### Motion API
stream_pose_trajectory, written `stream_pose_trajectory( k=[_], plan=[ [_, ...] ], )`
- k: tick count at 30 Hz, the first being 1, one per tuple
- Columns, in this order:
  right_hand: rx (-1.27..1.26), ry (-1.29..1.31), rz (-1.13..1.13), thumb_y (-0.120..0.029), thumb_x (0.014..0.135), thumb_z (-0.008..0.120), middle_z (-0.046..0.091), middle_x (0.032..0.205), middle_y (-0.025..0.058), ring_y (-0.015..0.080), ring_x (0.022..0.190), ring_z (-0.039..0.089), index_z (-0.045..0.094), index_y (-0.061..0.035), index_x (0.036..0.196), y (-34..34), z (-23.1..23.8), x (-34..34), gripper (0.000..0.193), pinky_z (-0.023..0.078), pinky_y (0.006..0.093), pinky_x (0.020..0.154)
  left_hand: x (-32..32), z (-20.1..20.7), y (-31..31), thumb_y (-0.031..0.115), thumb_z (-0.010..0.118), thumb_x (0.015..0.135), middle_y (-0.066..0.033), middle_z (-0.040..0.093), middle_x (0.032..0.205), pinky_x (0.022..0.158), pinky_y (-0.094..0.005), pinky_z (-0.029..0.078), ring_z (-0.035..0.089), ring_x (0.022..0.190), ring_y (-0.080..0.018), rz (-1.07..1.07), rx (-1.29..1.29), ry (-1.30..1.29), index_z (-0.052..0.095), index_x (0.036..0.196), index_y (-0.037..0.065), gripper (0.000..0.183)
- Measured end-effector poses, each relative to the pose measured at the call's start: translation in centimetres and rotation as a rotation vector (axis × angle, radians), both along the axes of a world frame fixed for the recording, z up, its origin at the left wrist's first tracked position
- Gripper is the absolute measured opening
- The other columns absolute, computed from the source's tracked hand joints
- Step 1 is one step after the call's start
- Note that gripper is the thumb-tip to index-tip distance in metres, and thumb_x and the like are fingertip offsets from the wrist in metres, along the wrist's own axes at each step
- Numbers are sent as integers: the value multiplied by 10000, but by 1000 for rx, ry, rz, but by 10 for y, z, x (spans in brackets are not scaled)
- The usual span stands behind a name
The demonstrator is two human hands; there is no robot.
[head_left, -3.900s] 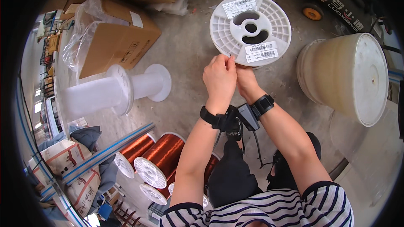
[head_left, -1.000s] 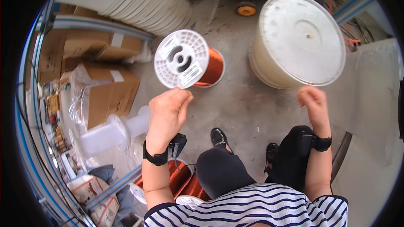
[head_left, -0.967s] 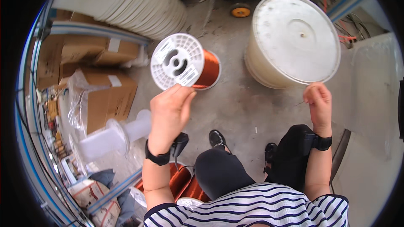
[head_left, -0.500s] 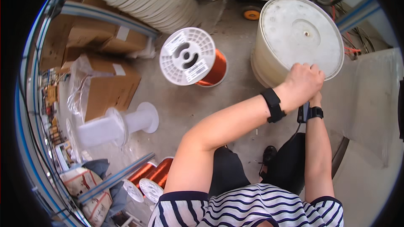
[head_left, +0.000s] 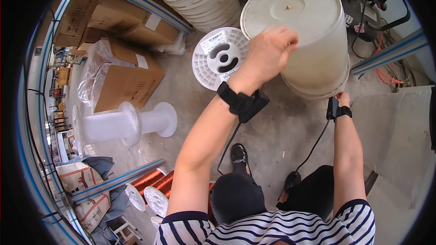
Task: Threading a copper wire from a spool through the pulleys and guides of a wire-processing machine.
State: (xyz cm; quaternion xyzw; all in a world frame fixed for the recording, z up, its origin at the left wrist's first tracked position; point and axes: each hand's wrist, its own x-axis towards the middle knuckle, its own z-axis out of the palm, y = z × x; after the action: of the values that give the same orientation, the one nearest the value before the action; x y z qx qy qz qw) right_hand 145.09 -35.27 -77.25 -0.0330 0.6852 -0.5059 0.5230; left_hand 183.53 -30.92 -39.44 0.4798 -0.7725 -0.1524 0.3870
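A large white plastic tub (head_left: 313, 59) stands tilted in front of me, its round flat end up and its wide rim low. My right hand (head_left: 343, 99) is closed on that lower rim at the near right, its fingers partly hidden. In front of the tub's left side is my left hand (head_left: 268, 52), fingers curled in and slightly blurred, with nothing visible in them. Whether it touches the wall cannot be told. Just left of that hand stands a spool (head_left: 206, 66) with a white slotted flange; my forearm and hand cover its copper wire.
Stacked white tubs (head_left: 200, 0) rise at the back. Cardboard boxes (head_left: 129, 84) and white empty spools (head_left: 109, 127) lie left, beside a metal frame (head_left: 122, 179). Copper-wire spools (head_left: 156, 197) are lower left. A black machine (head_left: 368, 22) and cables (head_left: 393, 75) sit far right.
The tub has shifted left and tipped, showing more of its side. My left hand has come off its upper edge and moved left; my right hand is now at the lower rim.
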Motion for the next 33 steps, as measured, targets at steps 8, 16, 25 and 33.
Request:
stream_pose_trajectory(
  k=[8,16,25,33],
  plan=[
    [-226,-493,-96,-122,881,384,552,761,48,202,746,548,471,-75,780,20,183,31,141,442,390,792,9,47,-10,96,585,836,-5,530,717,588,-224,395,475,663,-62,436,-217,210,557,808,37,70],
    [-514,-704,188,-137,909,443,582,882,79,199,855,558,546,-45,871,89,423,143,143,461,331,771,139,107,47,168,555,880,-62,578,925,765,-254,437,538,824,-121,824,-261,720,554,1003,-29,233],
    [-349,-444,684,-116,839,482,583,729,45,200,709,551,580,-37,790,130,408,295,135,444,319,624,-6,137,116,160,680,714,-177,403,1300,1015,-382,282,343,1247,-277,587,-127,-232,349,1293,-44,698],
    [-703,673,1091,-60,747,471,601,736,223,391,720,592,630,2,770,44,394,365,172,464,442,634,55,143,117,-53,517,738,-192,491,1191,943,-390,418,504,1095,-288,643,-241,406,375,1257,-18,539]
  ],
)
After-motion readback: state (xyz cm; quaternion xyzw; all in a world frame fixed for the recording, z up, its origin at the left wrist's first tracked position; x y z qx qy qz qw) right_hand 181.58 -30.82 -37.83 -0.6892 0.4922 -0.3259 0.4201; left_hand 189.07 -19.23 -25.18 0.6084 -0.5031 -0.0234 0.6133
